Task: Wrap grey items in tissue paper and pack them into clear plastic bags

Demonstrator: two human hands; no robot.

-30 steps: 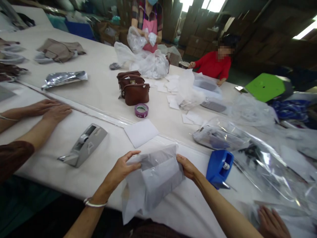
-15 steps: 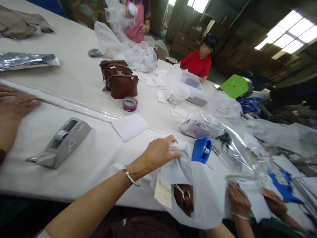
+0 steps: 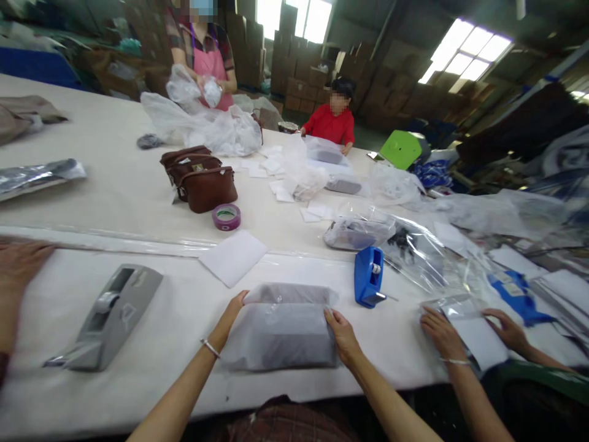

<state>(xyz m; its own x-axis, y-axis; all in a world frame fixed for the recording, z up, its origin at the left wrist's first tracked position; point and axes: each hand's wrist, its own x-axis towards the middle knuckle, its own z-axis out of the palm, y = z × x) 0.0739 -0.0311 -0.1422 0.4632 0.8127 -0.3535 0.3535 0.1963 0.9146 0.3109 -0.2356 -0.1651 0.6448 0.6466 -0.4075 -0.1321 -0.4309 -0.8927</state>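
From the head view, we see our left hand point(image 3: 232, 313) and right hand point(image 3: 339, 328) pressed flat against the two ends of a wrapped package point(image 3: 281, 328), which lies on the white table point(image 3: 184, 307) just before us. A blue dispenser point(image 3: 368, 276) stands near the right hand, a grey dispenser point(image 3: 110, 316) well left.

We note a long white table point(image 3: 115, 172) running across a dim warehouse room. Stacked cardboard boxes point(image 3: 299, 58) line the far wall. Bright windows point(image 3: 464, 52) upper right and centre point(image 3: 294, 18) admit daylight.
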